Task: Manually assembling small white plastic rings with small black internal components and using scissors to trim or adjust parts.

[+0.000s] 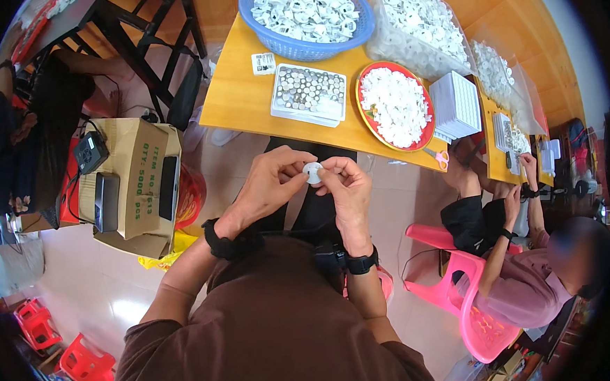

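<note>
My left hand (274,180) and my right hand (346,184) meet in front of my body, just off the table's near edge. A small round white piece (312,172) is pinched between the thumbs and fingertips of both hands. Its finer details are too small to make out. Beyond the hands, on the table, a clear plastic box (309,115) holds many round silver button cells. To its right, a red-rimmed plate (364,119) carries a heap of small white plastic parts.
The wooden table (237,104) also bears a blue basket (310,49) of white parts, a clear bin (408,50), stacked white trays (457,104) and pink-handled scissors (442,158). A cardboard box (130,180) stands left. At right, a co-worker sits on a pink chair (464,278).
</note>
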Demonstrator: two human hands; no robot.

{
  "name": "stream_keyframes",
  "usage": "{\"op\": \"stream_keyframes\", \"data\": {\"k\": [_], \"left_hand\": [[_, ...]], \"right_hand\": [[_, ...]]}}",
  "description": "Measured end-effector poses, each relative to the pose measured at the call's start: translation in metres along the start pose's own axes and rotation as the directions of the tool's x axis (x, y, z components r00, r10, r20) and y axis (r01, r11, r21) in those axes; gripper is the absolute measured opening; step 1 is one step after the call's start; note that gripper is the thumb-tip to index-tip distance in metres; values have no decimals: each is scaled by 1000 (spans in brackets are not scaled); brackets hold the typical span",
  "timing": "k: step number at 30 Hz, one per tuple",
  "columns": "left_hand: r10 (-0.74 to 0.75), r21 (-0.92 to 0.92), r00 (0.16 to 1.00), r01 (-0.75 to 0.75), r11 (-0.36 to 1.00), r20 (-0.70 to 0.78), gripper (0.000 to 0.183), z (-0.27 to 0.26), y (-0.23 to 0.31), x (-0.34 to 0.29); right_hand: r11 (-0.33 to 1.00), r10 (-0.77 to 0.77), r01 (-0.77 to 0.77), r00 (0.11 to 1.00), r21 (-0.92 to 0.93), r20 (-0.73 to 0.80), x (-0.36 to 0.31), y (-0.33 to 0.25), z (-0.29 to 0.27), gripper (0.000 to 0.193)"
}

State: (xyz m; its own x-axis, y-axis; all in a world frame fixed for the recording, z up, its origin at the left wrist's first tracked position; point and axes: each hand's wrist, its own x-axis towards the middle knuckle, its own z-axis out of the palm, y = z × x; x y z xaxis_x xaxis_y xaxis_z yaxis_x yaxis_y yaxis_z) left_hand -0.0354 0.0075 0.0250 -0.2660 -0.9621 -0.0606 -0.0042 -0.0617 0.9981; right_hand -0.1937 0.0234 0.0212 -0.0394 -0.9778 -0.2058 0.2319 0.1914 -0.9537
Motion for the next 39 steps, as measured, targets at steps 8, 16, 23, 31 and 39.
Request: {"op": "stream_keyframes", "data": {"k": [8,16,23,31,39], "left_hand": [[274,599,934,-357,716,228,29,-8,13,6],[270,691,889,-458,559,370,28,-7,4,7],[272,692,849,-528,492,453,31,-11,3,11],[366,585,888,-459,669,277,34,-12,2,6],[323,664,893,-449,597,313,31,-13,-3,5]], "right_hand": [[993,21,-17,999,-115,38,-3,-5,4,19],[982,76,-74,997,-174,8,-2,0,-3,18],[983,86,-85,996,-163,5,-2,4,-4,16],[997,57,-57,998,-58,0,-1,2,0,19],[993,71,-70,997,-91,7,0,10,0,20]]}}
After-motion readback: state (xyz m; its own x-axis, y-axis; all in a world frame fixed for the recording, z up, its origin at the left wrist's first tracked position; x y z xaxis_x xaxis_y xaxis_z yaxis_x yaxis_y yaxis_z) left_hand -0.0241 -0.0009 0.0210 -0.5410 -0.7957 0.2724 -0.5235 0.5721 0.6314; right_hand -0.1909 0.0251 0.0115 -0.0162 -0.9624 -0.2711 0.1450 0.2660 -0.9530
